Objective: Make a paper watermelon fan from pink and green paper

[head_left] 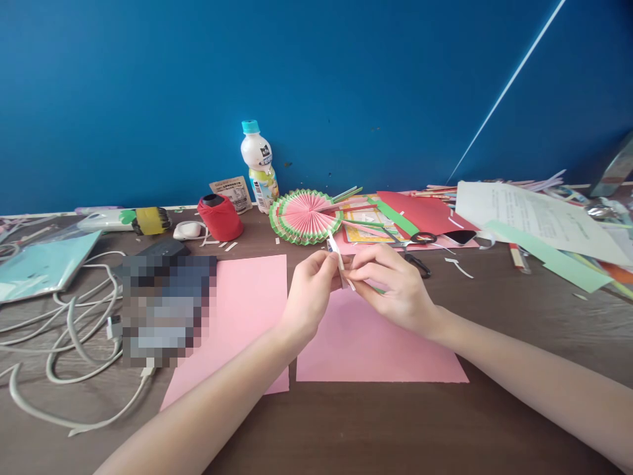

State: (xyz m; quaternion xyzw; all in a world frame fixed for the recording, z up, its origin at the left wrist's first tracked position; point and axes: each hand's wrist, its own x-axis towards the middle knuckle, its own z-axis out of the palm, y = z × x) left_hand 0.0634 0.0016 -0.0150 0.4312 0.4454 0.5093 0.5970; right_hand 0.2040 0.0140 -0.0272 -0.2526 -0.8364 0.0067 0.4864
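Note:
A narrow white strip (335, 251) stands up between the thumb and fingers of my left hand (314, 287), which is closed on it. My right hand (395, 280) meets it from the other side, its fingertips pinched at the strip's lower part. Both hands are above a pink paper sheet (380, 353), with a second pink sheet (252, 316) lying to the left. Just beyond my fingers rests a round pleated paper fan (306, 214), pink with a green and white edge. Black-handled scissors (418, 265) lie behind my right hand, partly hidden by it.
A bottle (259, 168) stands against the blue wall, near a red roll-shaped object (221, 219). White cables (72, 330) and a blurred-out dark device (171, 310) occupy the left. Papers (539, 221) and colored strips crowd the right.

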